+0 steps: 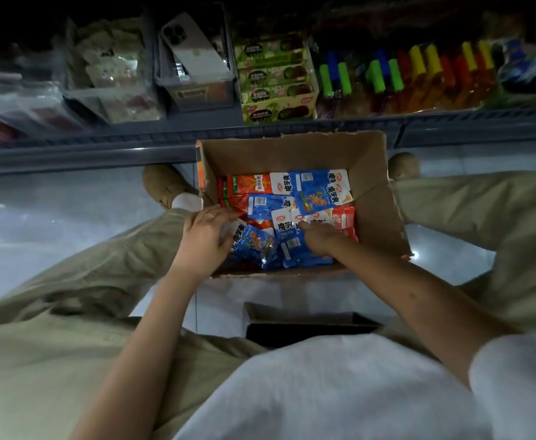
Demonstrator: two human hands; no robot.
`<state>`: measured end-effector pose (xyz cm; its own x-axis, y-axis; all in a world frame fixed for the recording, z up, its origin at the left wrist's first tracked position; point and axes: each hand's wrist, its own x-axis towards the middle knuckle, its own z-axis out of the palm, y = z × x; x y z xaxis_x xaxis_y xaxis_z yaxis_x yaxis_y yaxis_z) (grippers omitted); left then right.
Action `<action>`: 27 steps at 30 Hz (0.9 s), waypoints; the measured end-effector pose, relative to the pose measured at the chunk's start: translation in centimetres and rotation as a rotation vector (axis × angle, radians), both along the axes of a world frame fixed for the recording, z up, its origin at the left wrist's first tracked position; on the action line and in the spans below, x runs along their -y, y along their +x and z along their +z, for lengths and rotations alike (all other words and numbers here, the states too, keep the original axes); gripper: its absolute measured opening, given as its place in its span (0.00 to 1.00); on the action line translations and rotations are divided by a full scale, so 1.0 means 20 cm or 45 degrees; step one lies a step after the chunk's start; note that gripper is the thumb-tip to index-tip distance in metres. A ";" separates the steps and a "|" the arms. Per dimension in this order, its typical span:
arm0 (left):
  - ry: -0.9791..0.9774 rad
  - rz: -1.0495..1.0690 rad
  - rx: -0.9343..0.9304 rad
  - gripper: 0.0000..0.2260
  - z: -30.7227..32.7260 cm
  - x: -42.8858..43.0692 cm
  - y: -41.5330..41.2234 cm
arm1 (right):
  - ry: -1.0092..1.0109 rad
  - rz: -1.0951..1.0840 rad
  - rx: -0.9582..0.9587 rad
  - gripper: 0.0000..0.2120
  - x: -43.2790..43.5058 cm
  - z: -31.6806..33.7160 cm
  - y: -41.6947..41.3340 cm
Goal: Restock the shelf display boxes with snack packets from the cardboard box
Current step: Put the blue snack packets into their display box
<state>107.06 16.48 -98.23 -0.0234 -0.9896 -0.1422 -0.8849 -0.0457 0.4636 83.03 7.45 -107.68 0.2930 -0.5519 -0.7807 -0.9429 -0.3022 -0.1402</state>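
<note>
Down in the cardboard box (pixel 371 185), set on the floor (pixel 38 223) in front of the person, both hands are in among the snack packets (pixel 311 188). Left hand (pixel 204 238) sits at the box's near-left corner, wrist bent in over the rim. Its thumb lies across the face of a blue packet (pixel 255 246) and the fingers fan out behind the top edge, so that packet is held, tilted up off the pile. Right hand (pixel 319 236) comes in from the near-right side, forearm straight, back of the hand up, one fingertip poking onto the white-topped packets in the middle. Whether it grips anything, I cannot tell. Blue and red packets cover the box bottom. Beyond the far rim runs the shelf (pixel 101 147), carrying a green display box (pixel 276 106) and a clear bin (pixel 197 93) with a phone (pixel 190 46) lying in it. Close to the person's lap, a dark tray (pixel 308 328) rests on the floor.
</note>
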 end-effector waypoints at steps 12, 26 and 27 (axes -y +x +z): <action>0.414 0.830 -1.372 0.04 0.10 0.07 -0.09 | -0.486 0.401 1.152 0.10 0.01 0.36 0.22; -0.040 1.204 -1.024 0.14 0.14 0.03 0.06 | -0.469 0.107 0.920 0.19 -0.08 0.14 0.45; -0.102 1.245 -1.029 0.15 0.15 0.03 0.10 | -0.358 -0.021 0.830 0.16 -0.06 0.11 0.44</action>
